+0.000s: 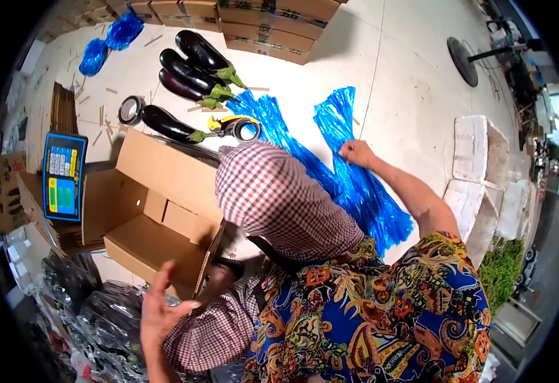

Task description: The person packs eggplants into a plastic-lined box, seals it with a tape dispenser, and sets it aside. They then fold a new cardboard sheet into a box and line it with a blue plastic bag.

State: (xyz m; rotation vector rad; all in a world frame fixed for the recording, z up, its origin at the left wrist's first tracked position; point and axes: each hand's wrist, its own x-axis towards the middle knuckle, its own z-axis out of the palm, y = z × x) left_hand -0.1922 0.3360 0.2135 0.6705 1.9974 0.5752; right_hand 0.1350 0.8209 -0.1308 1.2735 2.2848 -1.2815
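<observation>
Head view: right hand point(356, 153) fingers pinch blue plastic sheet point(356, 185); left hand point(158, 309) fingers spread wide.

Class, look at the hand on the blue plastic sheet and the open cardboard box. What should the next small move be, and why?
Probably lift the blue plastic sheet and draw it toward the cardboard box. The right hand is already closed on the sheet's edge, the box stands open with the left hand spread by its flap, and the aubergines lie loose on the floor.
</observation>
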